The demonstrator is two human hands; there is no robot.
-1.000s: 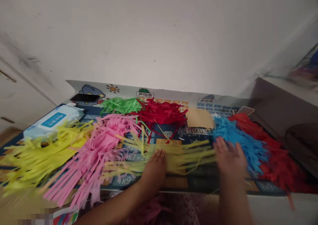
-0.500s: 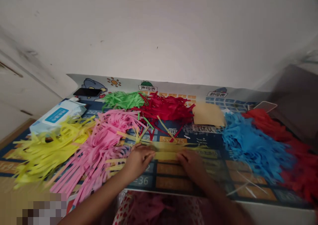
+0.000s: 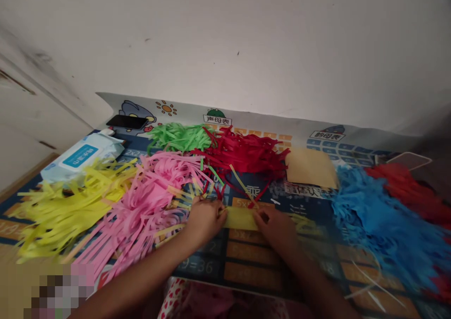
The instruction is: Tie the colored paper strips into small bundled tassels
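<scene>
A thin yellow sheet (image 3: 240, 219) with fringed strips at its ends stretches between my hands, low over the table's middle. My left hand (image 3: 206, 215) pinches its left end, fingers closed, with yellow strips poking out beyond the knuckles. At the right end, my right hand (image 3: 276, 227) has its thumb and fingers closed on the sheet. More fringe trails past this hand, blurred. Just beyond the left hand lies a pink fringed bundle (image 3: 151, 192). A red fringed bundle (image 3: 244, 154) rests behind the sheet, with a few loose yellow and green strips in front of it.
Yellow (image 3: 77, 201), green (image 3: 181, 137) and blue (image 3: 380, 225) fringed bundles lie about the printed mat. A wet-wipes pack (image 3: 82, 154) and black phone (image 3: 127, 121) sit back left. A tan square sheet (image 3: 312, 168) lies back right; white ties (image 3: 378, 283) are near the front.
The yellow sheet looks narrower and more compact between my hands, both still gripping it. The view has shifted a little, so things on the right sit farther right.
</scene>
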